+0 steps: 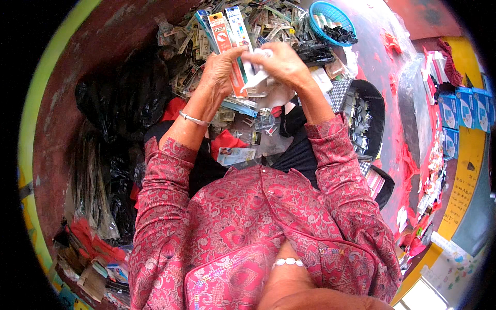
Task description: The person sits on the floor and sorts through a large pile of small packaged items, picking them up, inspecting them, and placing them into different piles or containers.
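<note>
Here, a fan of long printed cards [223, 31] is gripped upright in the closed left hand [219, 70], above a heap of small packets [191, 44]. Just beside it, a clear plastic sleeve [257, 72] is pinched in the right hand [281, 64]. Farther right, a blue basket [330, 13] and a black tray [374, 111] are seen.

My left hand [219, 70] grips a stack of carded packets [227, 36]. My right hand [281, 64] pinches a clear plastic sleeve [256, 72] beside them, above a heap of small packets [268, 23].

A worn dark-red painted floor [98, 46] spreads left of the fingers; a yellow-green wall [36, 98] curves beyond it; bright daylight falls from their right.
</note>
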Motion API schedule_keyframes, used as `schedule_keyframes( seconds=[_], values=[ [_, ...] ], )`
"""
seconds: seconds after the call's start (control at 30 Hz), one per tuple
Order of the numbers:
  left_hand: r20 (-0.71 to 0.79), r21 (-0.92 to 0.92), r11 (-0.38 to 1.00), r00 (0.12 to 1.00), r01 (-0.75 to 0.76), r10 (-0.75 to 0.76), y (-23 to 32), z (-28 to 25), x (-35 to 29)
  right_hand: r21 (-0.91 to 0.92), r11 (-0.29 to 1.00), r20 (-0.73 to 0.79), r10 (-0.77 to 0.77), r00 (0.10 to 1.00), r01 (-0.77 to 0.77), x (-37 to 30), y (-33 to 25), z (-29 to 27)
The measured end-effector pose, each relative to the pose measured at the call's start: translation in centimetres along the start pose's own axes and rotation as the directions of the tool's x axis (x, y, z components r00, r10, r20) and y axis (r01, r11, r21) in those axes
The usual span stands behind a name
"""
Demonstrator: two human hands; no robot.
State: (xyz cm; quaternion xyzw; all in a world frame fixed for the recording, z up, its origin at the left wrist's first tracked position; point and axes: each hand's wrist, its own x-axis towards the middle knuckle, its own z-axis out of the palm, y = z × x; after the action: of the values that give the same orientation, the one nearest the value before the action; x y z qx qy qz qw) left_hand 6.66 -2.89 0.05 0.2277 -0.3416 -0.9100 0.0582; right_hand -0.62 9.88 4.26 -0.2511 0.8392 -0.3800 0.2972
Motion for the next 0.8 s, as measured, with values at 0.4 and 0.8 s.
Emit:
schedule_keyframes(
  seconds=[0.4,0.8],
  values=[
    [0.024,-0.017,1.000,1.000,0.003,-0.002,0.5,-0.3,0.1,0.232,0.972,0.258,-0.104,0.960,0.043,-0.4,1.2,0.1],
    [0.155,0.033,0.995,0.984,-0.094,0.088,1.3,0.7,-0.9,0.205,0.977,0.192,0.016,0.981,-0.056,-0.6,1.2,-1.0]
  ],
)
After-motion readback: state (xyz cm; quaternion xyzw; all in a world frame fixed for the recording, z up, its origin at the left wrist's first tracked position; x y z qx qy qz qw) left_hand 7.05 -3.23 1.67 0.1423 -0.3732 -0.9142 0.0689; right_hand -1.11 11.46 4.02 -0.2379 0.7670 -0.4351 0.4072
